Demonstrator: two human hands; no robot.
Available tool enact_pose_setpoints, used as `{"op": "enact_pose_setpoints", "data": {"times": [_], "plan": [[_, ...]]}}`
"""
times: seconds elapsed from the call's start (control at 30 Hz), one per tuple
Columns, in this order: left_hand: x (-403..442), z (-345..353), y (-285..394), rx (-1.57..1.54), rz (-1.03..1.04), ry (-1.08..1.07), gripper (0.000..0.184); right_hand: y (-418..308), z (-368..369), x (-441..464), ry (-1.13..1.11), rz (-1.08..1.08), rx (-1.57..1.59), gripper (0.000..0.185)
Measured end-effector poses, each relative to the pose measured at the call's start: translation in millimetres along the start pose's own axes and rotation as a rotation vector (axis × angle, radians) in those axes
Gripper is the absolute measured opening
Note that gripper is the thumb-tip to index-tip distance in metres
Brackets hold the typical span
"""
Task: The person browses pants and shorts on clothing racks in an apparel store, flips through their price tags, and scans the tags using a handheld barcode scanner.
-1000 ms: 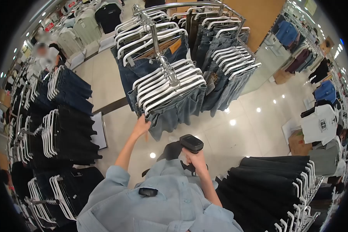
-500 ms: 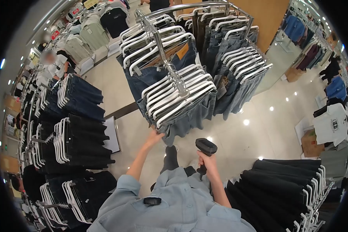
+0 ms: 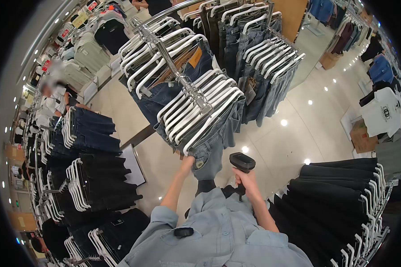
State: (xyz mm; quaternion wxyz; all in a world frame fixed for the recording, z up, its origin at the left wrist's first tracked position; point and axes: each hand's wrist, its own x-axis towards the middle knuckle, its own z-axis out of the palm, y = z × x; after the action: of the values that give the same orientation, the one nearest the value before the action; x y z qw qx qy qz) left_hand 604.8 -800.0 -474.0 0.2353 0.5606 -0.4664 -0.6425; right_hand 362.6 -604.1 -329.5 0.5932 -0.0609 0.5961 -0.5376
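My left hand (image 3: 187,166) is closed on the waist edge of the front pair of grey-blue jeans (image 3: 211,155), at the near end of a chrome rack (image 3: 167,55). Its fingertips are partly hidden behind the cloth. These jeans hang on a white hanger (image 3: 214,119) that stands slightly apart from the hangers behind it. My right hand (image 3: 246,179) grips the handle of a black handheld device (image 3: 242,162), its wide head tilted upward, to the right of the jeans and touching none of them.
Racks of dark trousers (image 3: 104,178) stand on the left, and black trousers (image 3: 329,196) hang at the lower right. A person in a white top (image 3: 55,99) is at the upper left. A cardboard box (image 3: 363,137) sits at the right on the shiny floor (image 3: 280,142).
My left hand has drawn the front jeans and hanger toward me, opening a gap to the hangers behind. The device remains in my right hand. The camera view has shifted.
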Motion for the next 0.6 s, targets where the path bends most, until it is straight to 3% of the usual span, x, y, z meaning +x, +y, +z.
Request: {"op": "enact_pose_setpoints", "data": {"times": [0.27,0.37,0.4,0.5,0.57,0.6], "plan": [[-7.2,4.2,5.4,0.084,-0.099,-0.019,0.060,-10.7,10.9,2.0,0.031,0.014,-0.015,0.015],[-17.2,12.9,4.6,0.058,-0.016,0.032,0.062,5.6,19.0,10.8,0.008,-0.027,-0.025,0.018],[-22.3,15.4,8.5,0.050,-0.011,0.022,0.050,10.1,25.4,13.3,0.054,-0.081,-0.143,0.020],[-16.2,14.9,-6.3,0.192,-0.067,-0.051,0.053,29.1,40.8,21.3,0.096,-0.191,-0.324,0.028],[-34.5,24.9,6.0,0.116,0.008,-0.029,0.053,53.6,47.3,35.2,0.148,-0.457,-0.539,0.029],[-38.7,26.5,6.8,0.080,-0.031,-0.061,0.052,55.3,48.3,36.7,0.088,-0.385,-0.590,0.028]]}}
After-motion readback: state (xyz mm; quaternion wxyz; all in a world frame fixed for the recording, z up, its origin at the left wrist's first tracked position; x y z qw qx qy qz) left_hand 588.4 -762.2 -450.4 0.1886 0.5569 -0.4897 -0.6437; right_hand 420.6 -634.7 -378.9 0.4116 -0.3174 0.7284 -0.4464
